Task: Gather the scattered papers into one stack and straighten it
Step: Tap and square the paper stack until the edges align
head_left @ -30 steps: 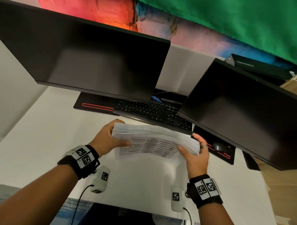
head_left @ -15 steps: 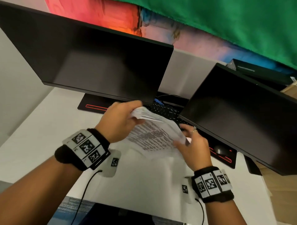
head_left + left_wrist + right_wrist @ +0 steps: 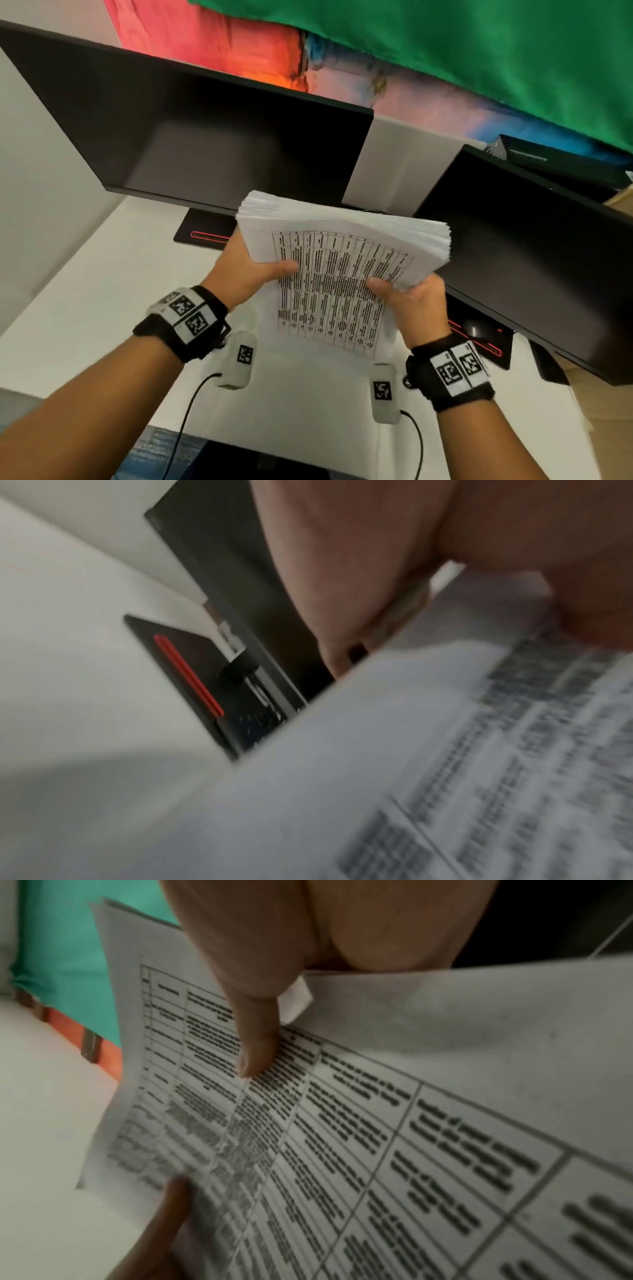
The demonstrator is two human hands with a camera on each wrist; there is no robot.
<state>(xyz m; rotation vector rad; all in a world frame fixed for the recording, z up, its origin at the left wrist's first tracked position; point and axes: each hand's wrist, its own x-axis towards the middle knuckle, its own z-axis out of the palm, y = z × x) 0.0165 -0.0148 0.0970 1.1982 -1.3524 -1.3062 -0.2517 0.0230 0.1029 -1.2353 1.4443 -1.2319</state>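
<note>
A thick stack of printed papers [image 3: 342, 260] with a table on the top sheet is held upright in the air above the white desk [image 3: 85, 291], its long side running up and down. My left hand [image 3: 250, 270] grips its left edge, thumb on the front sheet. My right hand [image 3: 407, 301] grips the right edge lower down, thumb on the print. The right wrist view shows the top sheet [image 3: 342, 1137] close up with my right thumb [image 3: 253, 1031] pressed on it. In the left wrist view the papers [image 3: 411, 777] are blurred beside my left hand [image 3: 359, 574].
Two dark monitors [image 3: 212, 137] [image 3: 534, 246] stand close behind the stack. A black keyboard and red-lined mat [image 3: 202, 233] lie under the left monitor, a mouse [image 3: 476, 329] under the right. The desk's front edge is near my forearms.
The stack lay wide and low between my hands; both hands turned it a quarter turn and raised it, so it now stands tall in front of the monitors.
</note>
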